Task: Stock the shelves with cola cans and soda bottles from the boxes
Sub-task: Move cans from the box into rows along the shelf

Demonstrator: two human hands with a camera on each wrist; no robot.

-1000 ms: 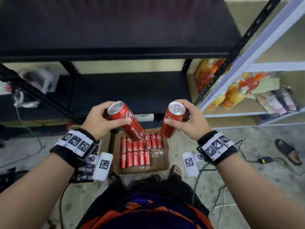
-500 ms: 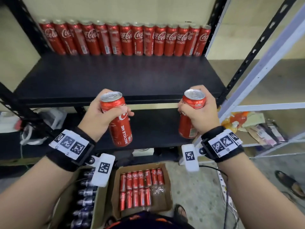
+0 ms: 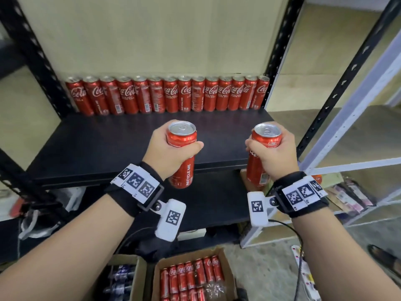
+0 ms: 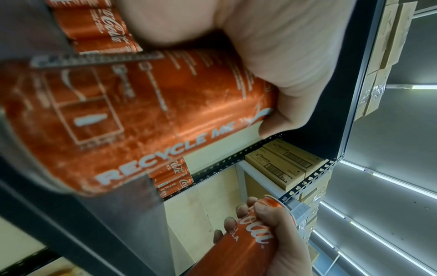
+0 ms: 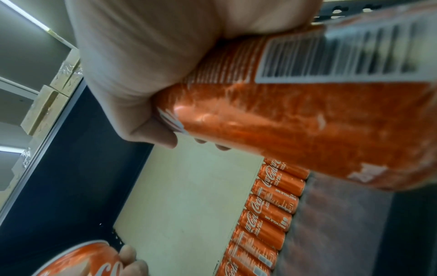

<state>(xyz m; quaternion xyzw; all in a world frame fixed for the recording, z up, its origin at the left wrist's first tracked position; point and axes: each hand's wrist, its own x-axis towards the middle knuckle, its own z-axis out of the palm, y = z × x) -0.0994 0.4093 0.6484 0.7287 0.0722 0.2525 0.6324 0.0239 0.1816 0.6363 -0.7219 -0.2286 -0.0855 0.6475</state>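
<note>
Black shelf (image 3: 112,146) against cream wall (image 3: 152,35)

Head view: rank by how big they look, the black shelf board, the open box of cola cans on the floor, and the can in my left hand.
1. black shelf board, widest by far.
2. box of cola cans, partly cut off by the frame's bottom edge.
3. can in the left hand, smallest, though nearest the camera.

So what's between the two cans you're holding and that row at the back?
Only bare black shelf between the held cans and the row, per the head view.
</note>
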